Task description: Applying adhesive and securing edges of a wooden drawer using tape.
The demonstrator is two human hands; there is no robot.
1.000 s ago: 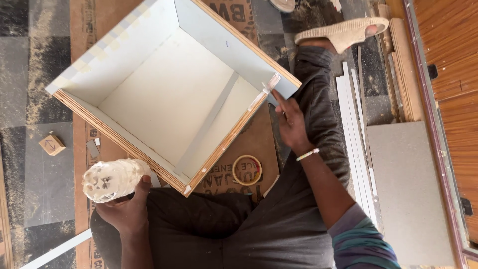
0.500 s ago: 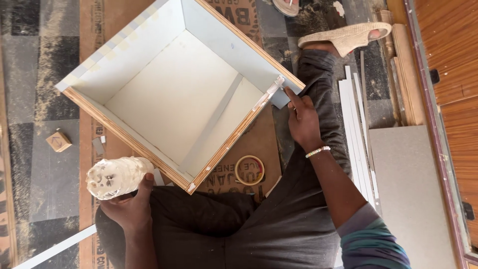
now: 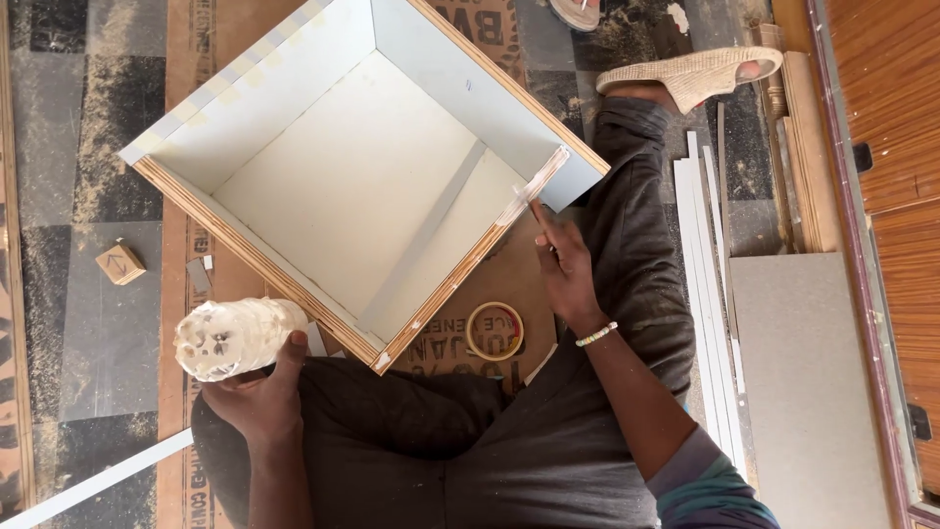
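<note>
The left hand [image 3: 257, 397] gripped a white glue bottle [image 3: 235, 337] at seven o'clock. The right hand [image 3: 563, 269] pinched a thin stick [image 3: 537, 211] on the box [image 3: 323, 176] edge. A tape roll [image 3: 494, 330] lay on brown printed cardboard [image 3: 509, 284] at six.

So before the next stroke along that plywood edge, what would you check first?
1. Right hand grips the thin stick: ok.
2. Stick tip meets the white-smeared edge of the open box: ok.
3. Left hand holds the crusted white container off the box: ok.
4. How much is left in the container: cannot tell.
5. Tape roll lies clear of the edge, on the cardboard: ok.
6. Rest of the box edge coated: not ok, mostly bare wood.
</note>
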